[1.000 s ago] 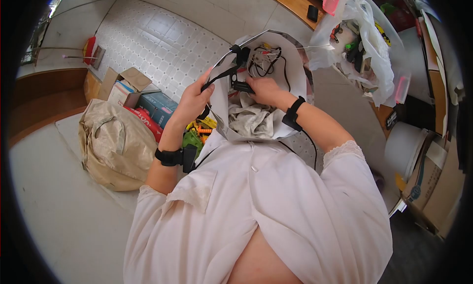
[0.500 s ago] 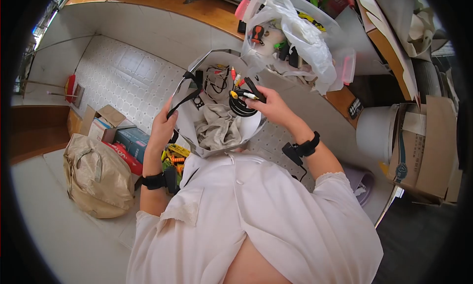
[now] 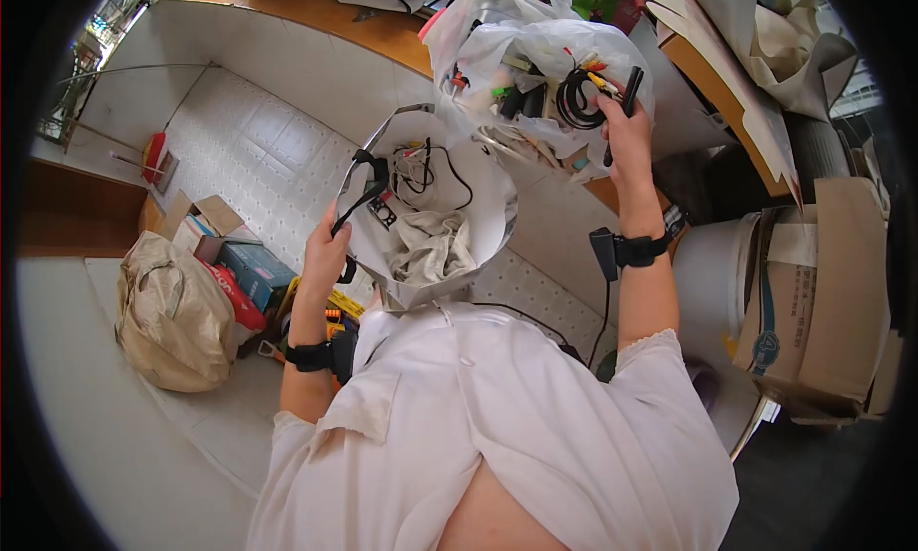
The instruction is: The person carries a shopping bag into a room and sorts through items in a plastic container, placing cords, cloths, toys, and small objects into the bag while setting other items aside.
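My left hand grips the left rim of an open paper bag by its black strap. Inside the bag lie a crumpled beige cloth and thin tangled cables. My right hand is closed on a coiled black cable with red, yellow and white plugs, and a black stick-like piece shows beside the fingers. It is over a clear bin lined with a white plastic bag, which holds small tools and parts.
A tan bag, a blue box and a red packet stand at the left. Cardboard boxes and a white bucket are at the right. A wooden ledge runs along the back.
My right hand has come out of the paper bag with the coiled cable and moved right and up, over the plastic-lined bin. My left hand still holds the bag's side. The view has shifted.
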Motion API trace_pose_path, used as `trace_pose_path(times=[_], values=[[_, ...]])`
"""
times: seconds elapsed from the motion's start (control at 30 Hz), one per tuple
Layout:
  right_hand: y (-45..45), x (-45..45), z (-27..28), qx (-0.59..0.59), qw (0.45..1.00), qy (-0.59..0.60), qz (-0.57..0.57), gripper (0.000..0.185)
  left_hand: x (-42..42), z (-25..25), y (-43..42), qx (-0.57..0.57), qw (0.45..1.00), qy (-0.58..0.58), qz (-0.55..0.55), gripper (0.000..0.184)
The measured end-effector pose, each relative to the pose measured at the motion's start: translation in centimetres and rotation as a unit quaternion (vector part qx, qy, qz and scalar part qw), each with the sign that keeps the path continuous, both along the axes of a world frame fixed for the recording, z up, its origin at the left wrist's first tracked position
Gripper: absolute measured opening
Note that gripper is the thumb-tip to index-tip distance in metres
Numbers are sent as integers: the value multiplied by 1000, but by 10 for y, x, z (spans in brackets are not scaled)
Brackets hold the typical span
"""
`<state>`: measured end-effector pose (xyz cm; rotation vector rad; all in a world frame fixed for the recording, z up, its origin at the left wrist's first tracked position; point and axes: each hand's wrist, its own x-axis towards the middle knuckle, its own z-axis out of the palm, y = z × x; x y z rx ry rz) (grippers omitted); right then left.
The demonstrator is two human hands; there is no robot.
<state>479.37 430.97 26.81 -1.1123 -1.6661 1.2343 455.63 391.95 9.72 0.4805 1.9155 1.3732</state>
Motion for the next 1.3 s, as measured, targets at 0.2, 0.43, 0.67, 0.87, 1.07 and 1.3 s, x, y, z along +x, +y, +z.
trace_pose_path(times=[0.2, 0.43, 0.67, 0.87, 1.07, 1.3], values=[[-35, 6, 22, -3, 999, 36, 34, 37, 12, -22, -6, 25, 991, 132, 10, 56], [-91, 80, 33, -101, 972, -86, 192, 33, -3, -24, -5, 21, 999, 13, -21, 52], [-39, 193, -17, -150, 980, -111, -69, 31, -10, -43, -1, -6, 999, 6, -46, 37], [49, 213, -73, -168, 972, -91, -136, 24, -4, -34, 7, 16, 998, 22, -50, 35], [98, 236, -96, -51, 960, -135, -239, 63, -3, -30, 2, 0, 998, 29, -50, 36], [109, 225, -132, 90, 874, -455, -145, 62, 1, -18, 1, -38, 998, 30, -39, 54]])
